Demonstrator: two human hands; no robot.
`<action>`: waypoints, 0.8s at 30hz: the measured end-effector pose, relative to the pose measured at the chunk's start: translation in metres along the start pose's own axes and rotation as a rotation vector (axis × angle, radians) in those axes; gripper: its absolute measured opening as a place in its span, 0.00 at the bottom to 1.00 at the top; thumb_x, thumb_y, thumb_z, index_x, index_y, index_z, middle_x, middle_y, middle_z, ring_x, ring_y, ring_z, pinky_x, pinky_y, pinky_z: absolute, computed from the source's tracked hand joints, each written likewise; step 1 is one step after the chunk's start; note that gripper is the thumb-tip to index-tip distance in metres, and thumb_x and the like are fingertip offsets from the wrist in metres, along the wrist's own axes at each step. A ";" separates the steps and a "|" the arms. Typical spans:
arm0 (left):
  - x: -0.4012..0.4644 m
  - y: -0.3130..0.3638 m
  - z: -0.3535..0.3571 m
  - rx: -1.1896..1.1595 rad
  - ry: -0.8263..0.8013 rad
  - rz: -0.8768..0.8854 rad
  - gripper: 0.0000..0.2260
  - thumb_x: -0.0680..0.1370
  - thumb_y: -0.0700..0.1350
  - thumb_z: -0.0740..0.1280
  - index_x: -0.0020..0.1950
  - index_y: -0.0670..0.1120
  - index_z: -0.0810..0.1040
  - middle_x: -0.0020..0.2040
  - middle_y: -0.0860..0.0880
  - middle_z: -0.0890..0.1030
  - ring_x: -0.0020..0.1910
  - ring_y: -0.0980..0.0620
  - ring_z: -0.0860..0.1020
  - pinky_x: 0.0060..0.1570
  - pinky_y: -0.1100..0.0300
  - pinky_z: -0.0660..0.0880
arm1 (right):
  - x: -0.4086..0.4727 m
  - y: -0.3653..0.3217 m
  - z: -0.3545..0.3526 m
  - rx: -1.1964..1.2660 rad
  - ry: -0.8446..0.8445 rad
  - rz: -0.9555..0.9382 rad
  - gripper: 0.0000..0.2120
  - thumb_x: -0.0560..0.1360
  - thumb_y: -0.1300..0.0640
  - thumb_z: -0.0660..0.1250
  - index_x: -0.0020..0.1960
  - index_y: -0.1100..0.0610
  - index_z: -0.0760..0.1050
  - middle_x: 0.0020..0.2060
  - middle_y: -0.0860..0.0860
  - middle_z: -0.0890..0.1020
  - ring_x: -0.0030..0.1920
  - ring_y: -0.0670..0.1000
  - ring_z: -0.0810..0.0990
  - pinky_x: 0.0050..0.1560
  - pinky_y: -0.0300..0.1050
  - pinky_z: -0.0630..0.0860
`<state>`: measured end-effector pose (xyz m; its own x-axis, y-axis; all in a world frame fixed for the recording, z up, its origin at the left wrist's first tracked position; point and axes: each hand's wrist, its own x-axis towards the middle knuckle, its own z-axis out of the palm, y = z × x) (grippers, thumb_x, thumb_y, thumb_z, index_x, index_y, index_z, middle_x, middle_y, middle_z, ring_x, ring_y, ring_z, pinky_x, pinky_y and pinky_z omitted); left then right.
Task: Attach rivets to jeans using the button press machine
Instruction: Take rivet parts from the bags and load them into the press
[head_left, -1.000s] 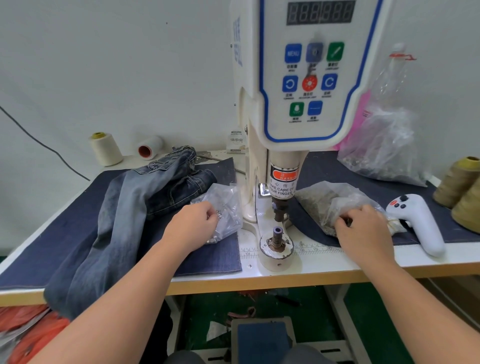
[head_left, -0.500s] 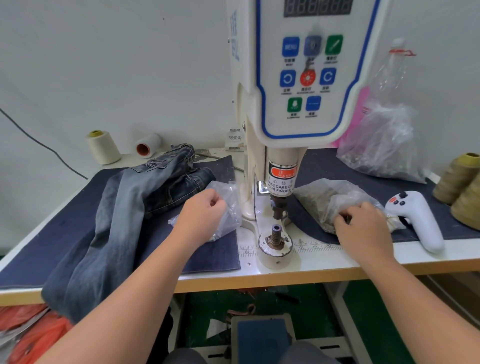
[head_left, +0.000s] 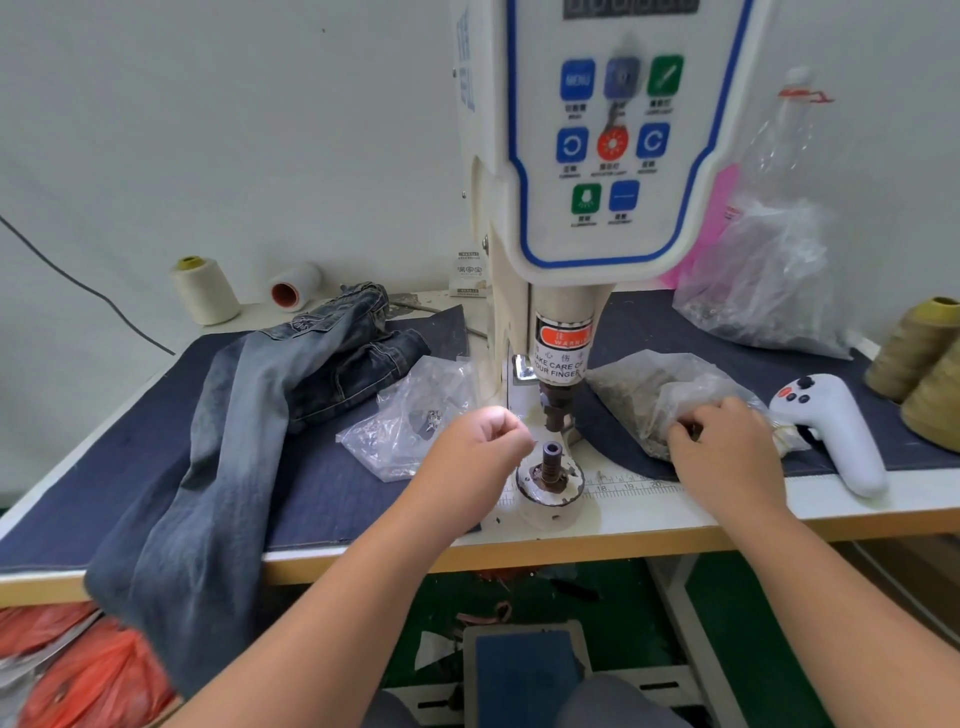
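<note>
Rivets: tiny, hard, slippery; pinch by rim | left hand (head_left: 475, 457) curled by die (head_left: 551, 462), contents unclear | right hand (head_left: 727, 447) pinching in bag (head_left: 670, 395) | jeans (head_left: 249, 426) limp, untouched

Whatever the blurred left hand (head_left: 480, 447) pinches is hidden.

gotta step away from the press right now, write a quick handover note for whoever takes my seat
Left hand: fingers curled just left of the lower die, likely pinching a small part; too small to confirm.
Right hand: fingers in the right parts bag, picking.
Left parts bag lies open beside the jeans, which lie heaped on the left mat, one leg hanging over the table edge.
Done: parts being fetched; nothing visible on the die.
Left: load both parts, position the jeans under the press head, press, repeat.
</note>
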<state>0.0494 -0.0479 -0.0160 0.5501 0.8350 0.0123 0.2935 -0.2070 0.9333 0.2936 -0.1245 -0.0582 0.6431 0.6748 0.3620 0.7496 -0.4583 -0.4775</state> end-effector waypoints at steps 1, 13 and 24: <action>0.001 0.002 0.002 -0.004 -0.021 -0.030 0.07 0.70 0.52 0.63 0.33 0.54 0.76 0.26 0.56 0.72 0.31 0.53 0.69 0.38 0.54 0.70 | 0.000 0.000 0.000 0.001 -0.001 0.002 0.09 0.78 0.55 0.64 0.41 0.57 0.79 0.44 0.51 0.69 0.49 0.51 0.63 0.45 0.47 0.64; 0.014 0.003 0.011 0.059 -0.009 -0.049 0.11 0.76 0.44 0.64 0.33 0.51 0.74 0.24 0.57 0.72 0.22 0.61 0.68 0.28 0.66 0.69 | 0.000 -0.002 -0.001 0.011 0.001 0.006 0.10 0.77 0.56 0.64 0.38 0.54 0.74 0.43 0.51 0.68 0.49 0.51 0.63 0.45 0.47 0.64; 0.015 0.003 0.004 0.040 0.039 -0.051 0.09 0.76 0.44 0.67 0.36 0.50 0.76 0.27 0.55 0.73 0.27 0.56 0.69 0.33 0.60 0.69 | -0.001 -0.004 -0.004 0.024 -0.029 0.033 0.11 0.78 0.57 0.62 0.39 0.59 0.76 0.45 0.52 0.71 0.51 0.53 0.67 0.45 0.48 0.65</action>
<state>0.0611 -0.0382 -0.0140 0.5028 0.8642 -0.0201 0.3520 -0.1835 0.9178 0.2900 -0.1253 -0.0537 0.6624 0.6763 0.3222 0.7239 -0.4669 -0.5080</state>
